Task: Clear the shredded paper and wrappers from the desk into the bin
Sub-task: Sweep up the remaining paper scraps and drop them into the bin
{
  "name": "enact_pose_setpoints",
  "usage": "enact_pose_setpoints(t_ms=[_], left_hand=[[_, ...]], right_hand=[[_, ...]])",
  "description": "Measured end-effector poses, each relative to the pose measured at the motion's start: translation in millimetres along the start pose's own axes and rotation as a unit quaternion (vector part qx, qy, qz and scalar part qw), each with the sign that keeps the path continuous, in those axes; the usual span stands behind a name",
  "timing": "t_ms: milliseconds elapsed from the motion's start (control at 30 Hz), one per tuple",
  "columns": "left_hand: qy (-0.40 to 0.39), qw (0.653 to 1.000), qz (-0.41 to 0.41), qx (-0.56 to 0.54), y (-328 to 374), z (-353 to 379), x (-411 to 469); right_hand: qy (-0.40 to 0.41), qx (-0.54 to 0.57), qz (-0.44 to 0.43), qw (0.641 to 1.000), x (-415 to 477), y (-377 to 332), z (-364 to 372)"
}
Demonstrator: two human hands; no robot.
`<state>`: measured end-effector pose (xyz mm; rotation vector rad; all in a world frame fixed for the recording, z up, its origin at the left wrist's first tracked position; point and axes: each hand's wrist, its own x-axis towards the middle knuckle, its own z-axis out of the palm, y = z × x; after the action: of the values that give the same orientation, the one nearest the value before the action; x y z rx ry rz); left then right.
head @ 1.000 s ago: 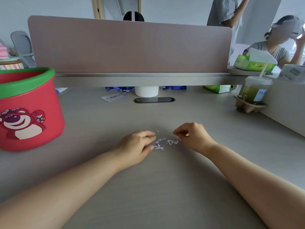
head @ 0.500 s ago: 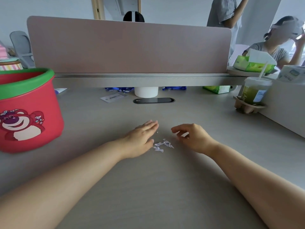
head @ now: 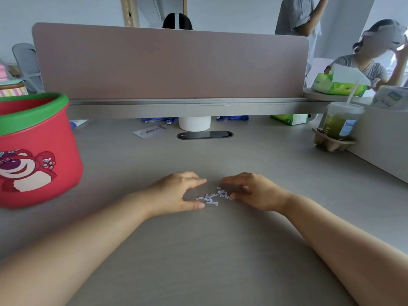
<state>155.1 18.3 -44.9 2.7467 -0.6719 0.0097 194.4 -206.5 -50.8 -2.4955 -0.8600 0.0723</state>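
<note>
Spanning the view, grey desk (head: 220,250). Red bin (head: 37,151) at 9 o'clock. Left hand (head: 176,193) and right hand (head: 254,191), both unclenched and cupped, holding nothing, flank paper shreds (head: 212,198) just above centre, thumbs touching the pile's edges.

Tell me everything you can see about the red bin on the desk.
The red bin stands upright at the desk's left edge, partly cut off by the frame. It looks like smooth plastic, round, with a thick green rim and a printed pink bear with a purple nose on its side. The top is open; its contents are hidden. Nothing touches it but the desk, and both hands and the paper shreds lie well to its right.
</note>
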Motion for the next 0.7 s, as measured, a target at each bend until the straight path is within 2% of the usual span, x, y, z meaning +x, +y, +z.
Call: enact_pose_setpoints(t_ms=[100, 300, 400, 467, 700], left_hand=[[0.002, 0.999, -0.037, 0.018, 4.7, 6.3, 6.9], [0.04, 0.995, -0.082, -0.03, 15.6, 13.7, 15.0], [0.059, 0.993, -0.088, -0.047, 15.5, 14.7, 17.2], [0.059, 0.994, -0.085, -0.043, 18.2, 13.9, 18.6], [0.096, 0.991, -0.091, 0.001, 22.3, 13.5, 19.5]], right_hand=[[-0.032, -0.019, -0.039, 0.999, 0.6, -5.3, 3.7], [-0.017, 0.199, 0.018, 0.98, 0.9, -7.8, -1.0], [0.001, 0.109, 0.013, 0.994, 1.5, -2.9, -7.3], [-0.018, 0.055, 0.016, 0.998, 3.9, -2.4, -8.0], [-0.027, 0.038, -0.01, 0.999, 20.4, -12.9, 3.3]])
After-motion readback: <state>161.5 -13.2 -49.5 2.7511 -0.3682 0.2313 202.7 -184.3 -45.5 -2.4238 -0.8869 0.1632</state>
